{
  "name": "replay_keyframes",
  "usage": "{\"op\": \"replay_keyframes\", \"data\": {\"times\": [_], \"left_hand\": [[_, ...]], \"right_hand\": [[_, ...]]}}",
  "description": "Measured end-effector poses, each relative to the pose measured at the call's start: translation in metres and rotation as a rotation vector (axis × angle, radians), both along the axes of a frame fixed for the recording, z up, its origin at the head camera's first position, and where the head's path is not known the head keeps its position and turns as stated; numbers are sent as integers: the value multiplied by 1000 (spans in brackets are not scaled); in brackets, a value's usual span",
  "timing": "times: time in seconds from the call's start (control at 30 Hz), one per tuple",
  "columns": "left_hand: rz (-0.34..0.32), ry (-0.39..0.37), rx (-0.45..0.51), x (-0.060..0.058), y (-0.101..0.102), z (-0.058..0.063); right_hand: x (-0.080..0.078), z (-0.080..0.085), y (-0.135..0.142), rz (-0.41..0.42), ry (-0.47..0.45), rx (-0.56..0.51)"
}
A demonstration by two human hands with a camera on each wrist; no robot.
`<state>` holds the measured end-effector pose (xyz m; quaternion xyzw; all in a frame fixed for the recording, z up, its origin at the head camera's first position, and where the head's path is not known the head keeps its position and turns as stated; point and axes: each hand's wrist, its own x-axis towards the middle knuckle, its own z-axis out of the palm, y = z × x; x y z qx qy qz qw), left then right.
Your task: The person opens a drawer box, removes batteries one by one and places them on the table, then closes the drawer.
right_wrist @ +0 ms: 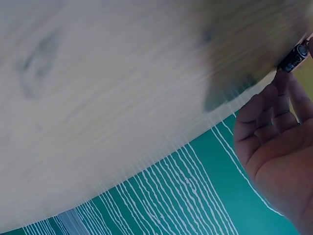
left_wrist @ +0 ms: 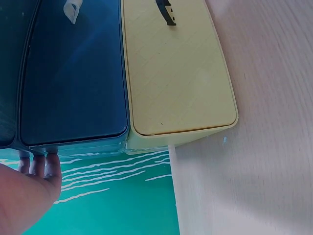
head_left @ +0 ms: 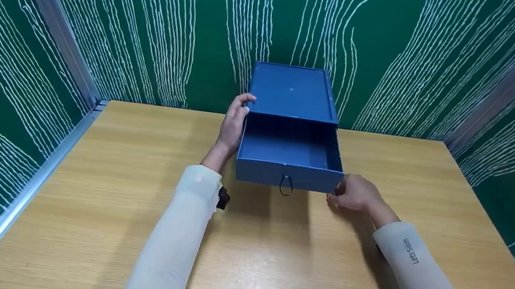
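A blue drawer unit (head_left: 291,91) stands on the table near the back wall. Its top drawer (head_left: 259,172) is pulled out, with a bare floor inside and a dark loop handle (head_left: 286,185) on its front. My left hand (head_left: 233,128) rests along the unit's left side, fingertips at the top edge. Low beside the drawer's front right corner is my right hand (head_left: 359,193). Between its thumb and fingers it pinches a small black battery (right_wrist: 293,58), partly cut off in the right wrist view. A closed blue drawer (left_wrist: 76,88) and a yellow one (left_wrist: 181,78) show in the left wrist view.
The wooden table (head_left: 89,222) spreads out in front and to both sides. Green walls (head_left: 151,25) with white wavy lines enclose its back and sides. Metal posts (head_left: 56,26) mark the corners.
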<state>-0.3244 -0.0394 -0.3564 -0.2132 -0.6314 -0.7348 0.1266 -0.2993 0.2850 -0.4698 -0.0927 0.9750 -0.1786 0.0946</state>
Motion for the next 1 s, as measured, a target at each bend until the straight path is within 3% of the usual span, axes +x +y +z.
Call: {"op": "replay_keyframes", "data": {"times": [0.47,0.67,1.0], "left_hand": [[-14,-23,-6,3,0,1],[-3,-26,-6,4,0,2],[5,-47,-34,5,-1,3]], "right_hand": [[4,5,0,-32,6,21],[6,14,2,-19,71,15],[19,27,8,-63,139,-51]]}}
